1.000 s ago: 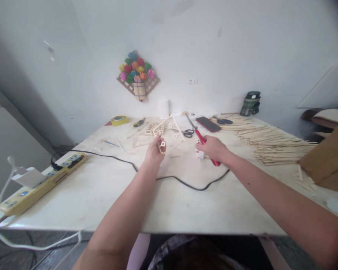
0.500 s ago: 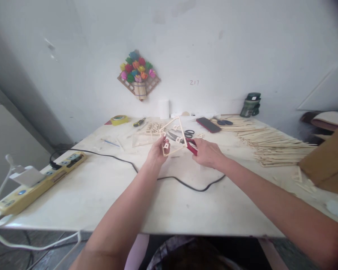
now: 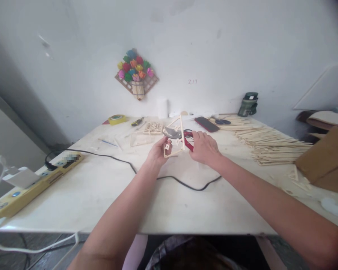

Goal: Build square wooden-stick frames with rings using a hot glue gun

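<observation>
My left hand (image 3: 159,151) pinches a light wooden stick frame (image 3: 182,131) near its lower left corner, holding it upright above the table. Small square wooden pieces (image 3: 167,146) are attached to the frame. Wrapped round the red handles of the pruning shears (image 3: 173,133) is my right hand (image 3: 205,147), on the frame's right side. The shears' blades pass through the frame and reach its left side, above my left fingertips. Whether the blades touch the wood cannot be made out.
Behind the hands lie a wooden lattice (image 3: 153,128), a yellow-handled cutter (image 3: 137,122) and yellow tape (image 3: 117,119). Right are a phone (image 3: 206,124), many sticks (image 3: 270,144) and cardboard (image 3: 323,161). A black cable (image 3: 186,184) crosses the table from a power strip (image 3: 36,187).
The shears have turned more level, with their blades higher and further left across the frame. The frame has turned slightly in my left hand. The camera view has shifted a little.
</observation>
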A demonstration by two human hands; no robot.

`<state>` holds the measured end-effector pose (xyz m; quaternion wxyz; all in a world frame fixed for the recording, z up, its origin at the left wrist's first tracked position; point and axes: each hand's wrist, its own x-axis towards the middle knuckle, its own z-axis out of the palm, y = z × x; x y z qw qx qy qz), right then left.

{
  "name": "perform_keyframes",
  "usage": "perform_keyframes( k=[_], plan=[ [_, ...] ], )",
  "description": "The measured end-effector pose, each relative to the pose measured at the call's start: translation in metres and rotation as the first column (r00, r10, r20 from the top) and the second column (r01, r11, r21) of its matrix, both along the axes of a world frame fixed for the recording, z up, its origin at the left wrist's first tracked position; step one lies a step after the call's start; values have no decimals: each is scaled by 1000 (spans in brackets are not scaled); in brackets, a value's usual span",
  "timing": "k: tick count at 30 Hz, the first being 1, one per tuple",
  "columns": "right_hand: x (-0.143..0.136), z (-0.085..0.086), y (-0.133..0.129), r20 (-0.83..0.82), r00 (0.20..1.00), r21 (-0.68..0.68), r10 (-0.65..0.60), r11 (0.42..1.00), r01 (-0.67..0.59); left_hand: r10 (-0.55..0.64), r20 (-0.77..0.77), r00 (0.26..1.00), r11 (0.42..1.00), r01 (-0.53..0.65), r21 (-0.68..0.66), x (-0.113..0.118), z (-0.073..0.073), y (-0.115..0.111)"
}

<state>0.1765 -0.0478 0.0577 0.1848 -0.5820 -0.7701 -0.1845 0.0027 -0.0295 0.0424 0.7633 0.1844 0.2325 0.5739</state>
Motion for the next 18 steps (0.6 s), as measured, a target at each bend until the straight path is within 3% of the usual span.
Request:
perform_keyframes(
  k=[18],
  plan=[
    [0,-3,1,37,999,43,-22,999,20,20,-24,1000,999,-19,28,5,4,-5]
  ],
)
